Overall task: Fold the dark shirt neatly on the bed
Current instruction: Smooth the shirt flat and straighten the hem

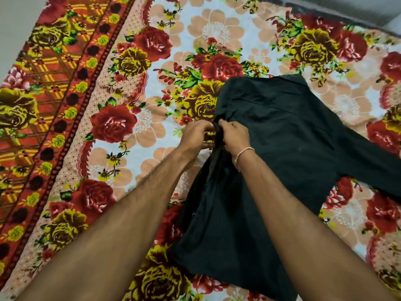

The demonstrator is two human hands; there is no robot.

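The dark shirt (pixel 280 144) lies spread on the bed, over a floral blanket (pixel 134 88) of red and yellow roses, toward the right of the view. Its collar end points away from the person, 1 sleeve (pixel 373 161) runs off toward the right edge, and the hem lies close to the person.

Both bare forearms reach forward from the bottom of the view and converge at the shirt's left edge, about halfway up the garment. The left hand (pixel 195 135) has its fingers curled inward, its grip closed in a pinch on the bunched edge of the cloth. The right hand (pixel 235 135) sits just beside it, nearly touching, knuckles up and fingers curled down, its grip likewise closed on the same ridge of fabric. A thin thread band (pixel 244 154) circles the right wrist. The cloth gathers into a raised fold between the 2 hands.
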